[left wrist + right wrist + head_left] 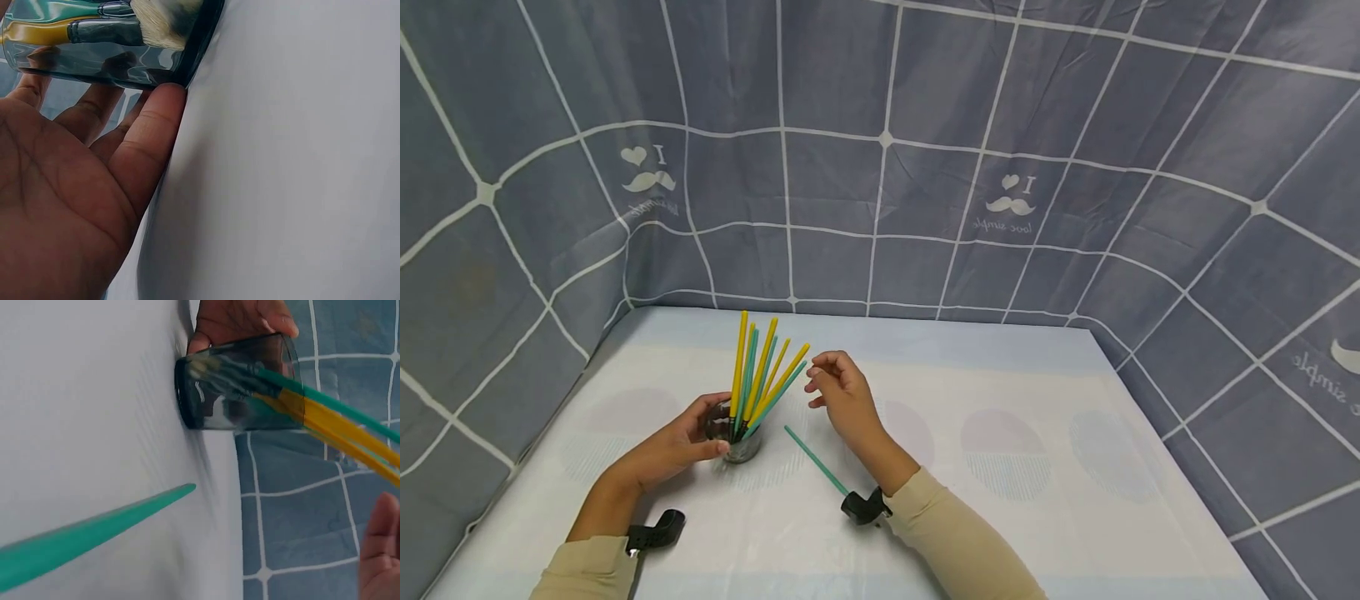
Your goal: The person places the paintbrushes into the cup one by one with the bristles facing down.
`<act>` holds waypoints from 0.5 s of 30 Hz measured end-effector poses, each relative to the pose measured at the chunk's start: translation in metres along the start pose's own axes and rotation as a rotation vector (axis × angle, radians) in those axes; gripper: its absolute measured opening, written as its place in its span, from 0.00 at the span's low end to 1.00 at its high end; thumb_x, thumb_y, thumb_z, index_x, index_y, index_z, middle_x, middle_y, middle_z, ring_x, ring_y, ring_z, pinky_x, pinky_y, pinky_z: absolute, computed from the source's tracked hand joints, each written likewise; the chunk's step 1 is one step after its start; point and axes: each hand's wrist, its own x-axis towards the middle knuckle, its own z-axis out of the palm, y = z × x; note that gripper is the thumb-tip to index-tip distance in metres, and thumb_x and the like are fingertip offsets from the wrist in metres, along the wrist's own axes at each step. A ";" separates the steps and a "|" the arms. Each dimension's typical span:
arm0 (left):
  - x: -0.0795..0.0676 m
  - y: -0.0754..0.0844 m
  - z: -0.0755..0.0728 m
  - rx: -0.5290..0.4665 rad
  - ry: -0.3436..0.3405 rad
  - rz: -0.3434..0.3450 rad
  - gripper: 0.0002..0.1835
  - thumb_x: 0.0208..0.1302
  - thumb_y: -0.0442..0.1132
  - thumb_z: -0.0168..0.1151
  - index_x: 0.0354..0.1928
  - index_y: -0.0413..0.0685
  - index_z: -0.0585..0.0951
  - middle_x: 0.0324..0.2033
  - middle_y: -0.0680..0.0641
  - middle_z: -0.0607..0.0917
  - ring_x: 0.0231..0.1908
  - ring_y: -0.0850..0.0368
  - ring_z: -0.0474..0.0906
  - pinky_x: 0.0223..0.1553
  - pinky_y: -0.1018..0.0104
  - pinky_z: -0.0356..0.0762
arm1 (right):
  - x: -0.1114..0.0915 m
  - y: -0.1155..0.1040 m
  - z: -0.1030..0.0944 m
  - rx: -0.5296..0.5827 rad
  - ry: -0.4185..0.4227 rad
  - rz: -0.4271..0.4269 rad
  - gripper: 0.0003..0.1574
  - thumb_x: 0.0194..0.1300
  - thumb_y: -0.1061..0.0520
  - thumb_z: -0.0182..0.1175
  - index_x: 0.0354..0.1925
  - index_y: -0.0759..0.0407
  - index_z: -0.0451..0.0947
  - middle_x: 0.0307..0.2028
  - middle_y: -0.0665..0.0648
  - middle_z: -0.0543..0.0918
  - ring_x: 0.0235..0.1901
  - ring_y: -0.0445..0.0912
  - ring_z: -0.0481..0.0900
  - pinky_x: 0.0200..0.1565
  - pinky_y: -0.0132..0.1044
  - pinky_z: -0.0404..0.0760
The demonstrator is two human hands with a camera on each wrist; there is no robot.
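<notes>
A clear drinking glass [743,451] stands on the table at the left, holding several paintbrushes [762,367] with yellow and green handles pointing up. My left hand [672,443] grips its side, thumb at the near side and fingers reaching behind. In the left wrist view, pale bristles [161,26] sit low inside the glass. Just right of the handle tips, my right hand [847,398] hovers with loosely bent fingers and nothing between them. Beneath the right forearm, a green-handled stick [816,461] lies on the table; its near end is hidden by the wrist camera.
A white cloth with pale printed circles covers the table [1000,533]. Grey curtains [955,192] with white grid lines hang behind it and along both sides. Black wrist cameras [658,531] are strapped to both wrists.
</notes>
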 end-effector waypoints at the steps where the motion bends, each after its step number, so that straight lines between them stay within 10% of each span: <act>1: 0.000 0.000 0.000 -0.002 0.002 -0.002 0.37 0.67 0.34 0.63 0.73 0.39 0.54 0.64 0.31 0.68 0.61 0.45 0.67 0.53 0.73 0.68 | 0.001 0.003 0.000 -0.020 0.000 0.033 0.11 0.74 0.59 0.54 0.52 0.61 0.73 0.43 0.60 0.78 0.41 0.57 0.80 0.37 0.39 0.83; 15: 0.001 -0.004 0.000 -0.027 -0.004 0.017 0.37 0.68 0.33 0.62 0.73 0.41 0.55 0.64 0.31 0.68 0.59 0.62 0.69 0.54 0.74 0.67 | 0.006 0.029 -0.004 -0.245 -0.292 0.338 0.18 0.71 0.56 0.59 0.55 0.63 0.74 0.36 0.53 0.79 0.33 0.48 0.80 0.32 0.38 0.81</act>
